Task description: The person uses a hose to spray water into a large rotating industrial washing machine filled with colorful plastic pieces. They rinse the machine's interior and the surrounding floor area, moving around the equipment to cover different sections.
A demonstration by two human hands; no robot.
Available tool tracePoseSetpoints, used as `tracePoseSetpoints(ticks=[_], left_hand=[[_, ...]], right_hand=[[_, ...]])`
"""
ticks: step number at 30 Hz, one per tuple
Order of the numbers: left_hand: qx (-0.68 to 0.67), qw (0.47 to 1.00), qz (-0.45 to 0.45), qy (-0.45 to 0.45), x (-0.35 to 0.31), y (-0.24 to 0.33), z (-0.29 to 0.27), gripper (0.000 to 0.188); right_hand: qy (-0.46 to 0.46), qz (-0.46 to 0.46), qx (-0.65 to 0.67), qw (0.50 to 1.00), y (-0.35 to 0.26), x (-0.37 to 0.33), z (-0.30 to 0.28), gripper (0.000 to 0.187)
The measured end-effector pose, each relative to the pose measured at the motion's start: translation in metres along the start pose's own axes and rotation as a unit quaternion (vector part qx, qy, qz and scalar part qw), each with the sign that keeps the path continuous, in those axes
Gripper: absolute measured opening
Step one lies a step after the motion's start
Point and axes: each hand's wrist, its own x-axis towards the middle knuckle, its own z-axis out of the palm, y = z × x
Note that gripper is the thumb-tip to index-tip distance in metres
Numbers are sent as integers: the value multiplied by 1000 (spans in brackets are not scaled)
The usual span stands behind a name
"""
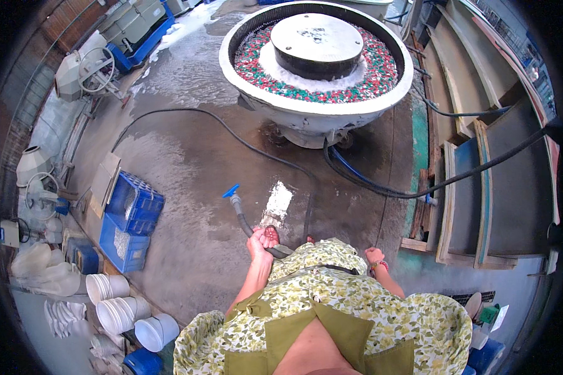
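My left hand (259,248) is closed around a dark hose (244,224) in front of my waist. A grey fitting with a blue valve handle (231,191) tips the hose and points away from me over the wet floor. My right hand (374,255) hangs at my right side, fingers curled, with nothing visible in it; a beaded bracelet circles the wrist. Ahead stands a big round white tub (319,111), a vibratory finishing bowl by its look. Red, green and white small pieces (250,62) and white foam ring its raised, lidded centre (316,36).
A thin dark hose (231,128) loops across the floor; thicker black cables (406,195) run from the tub rightward. Blue crates (131,247) with white contents and white buckets (124,312) stand left. Two tumbling drums (71,78) line the left wall. Wooden-edged panels (466,194) lean right.
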Motion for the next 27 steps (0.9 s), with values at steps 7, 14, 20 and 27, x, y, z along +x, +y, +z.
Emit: tracePoseSetpoints(ticks=[7,14,20,27], left_hand=[[1,1000,10,6,9,-12,-11,17],[13,1000,2,-8,7,-21,-3,20],[106,994,-6,-10,14,-24,3,15],[168,986,-1,10,2,-26,17,15]], right_hand=[[-10,-17,-8,1000,-4,-2,-11,19],[-100,36,-141,984,37,-1,-3,35],[-170,-14,-154,973,75,-72,46,28],[-209,-6,-60,976,79,-108,75,26]])
